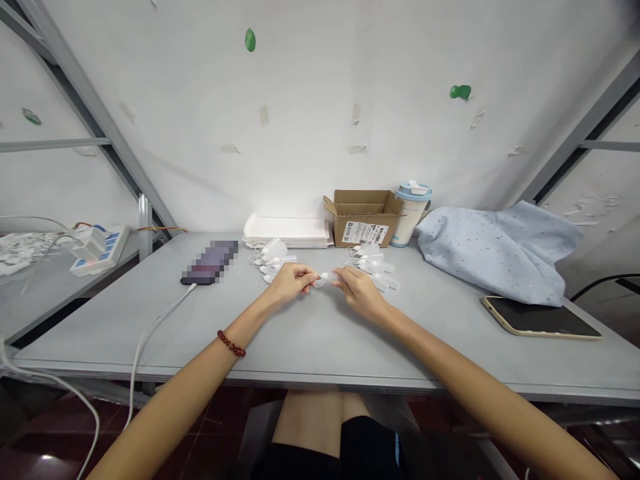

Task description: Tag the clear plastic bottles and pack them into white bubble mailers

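Just above the grey table, a small translucent tube with a white tip and a thin cord loop (327, 276) is stretched between my two hands. My left hand (291, 281) pinches its tip end near the loop, fingertips closed. On the other end, the fingers of my right hand (361, 291) are closed around the translucent body and partly hide it. Similar white-tipped pieces lie in a loose pile (274, 252) behind my left hand. Another such pile (374, 261) lies behind my right hand, in front of the box.
White trays (287, 230) are stacked by the wall, beside an open cardboard box (367, 217) and a lidded cup (410, 213). A light-blue cloth (493, 247) and a phone (543, 316) lie right. Left, another phone (209, 263) has a white cable (160, 317) over the table edge.
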Motion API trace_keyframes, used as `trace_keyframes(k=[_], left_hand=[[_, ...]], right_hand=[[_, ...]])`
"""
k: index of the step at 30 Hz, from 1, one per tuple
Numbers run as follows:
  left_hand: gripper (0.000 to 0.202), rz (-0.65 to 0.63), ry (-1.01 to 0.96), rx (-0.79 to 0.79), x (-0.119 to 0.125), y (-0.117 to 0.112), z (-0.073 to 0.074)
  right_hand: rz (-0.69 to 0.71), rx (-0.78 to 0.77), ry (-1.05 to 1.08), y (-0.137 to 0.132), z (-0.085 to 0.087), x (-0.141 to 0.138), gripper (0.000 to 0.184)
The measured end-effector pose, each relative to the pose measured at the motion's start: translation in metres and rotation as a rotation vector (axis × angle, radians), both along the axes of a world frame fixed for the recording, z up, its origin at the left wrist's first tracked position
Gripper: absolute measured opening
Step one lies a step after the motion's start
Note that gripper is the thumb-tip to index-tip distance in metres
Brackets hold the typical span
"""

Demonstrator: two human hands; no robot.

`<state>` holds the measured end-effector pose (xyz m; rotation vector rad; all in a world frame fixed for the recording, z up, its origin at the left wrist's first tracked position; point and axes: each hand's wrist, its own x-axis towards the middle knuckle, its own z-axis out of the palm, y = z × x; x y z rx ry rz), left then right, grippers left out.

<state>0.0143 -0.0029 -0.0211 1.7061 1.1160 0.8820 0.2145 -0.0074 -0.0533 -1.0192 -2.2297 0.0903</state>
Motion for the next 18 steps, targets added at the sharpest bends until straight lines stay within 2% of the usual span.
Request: trace_keyframes(k=[12, 18], left_hand=[[0.028, -0.035, -0.083, -0.136, -0.001, 0.002, -0.004], [0.028, 0.008, -0.173, -0.101, -0.007, 0.004, 0.012]], right_hand=[[-0.017, 0.103, -0.142, 0.001, 0.001, 0.001, 0.021], [-0.055, -0.046, -0.200, -0.002, 0.020, -0.001, 0.024]])
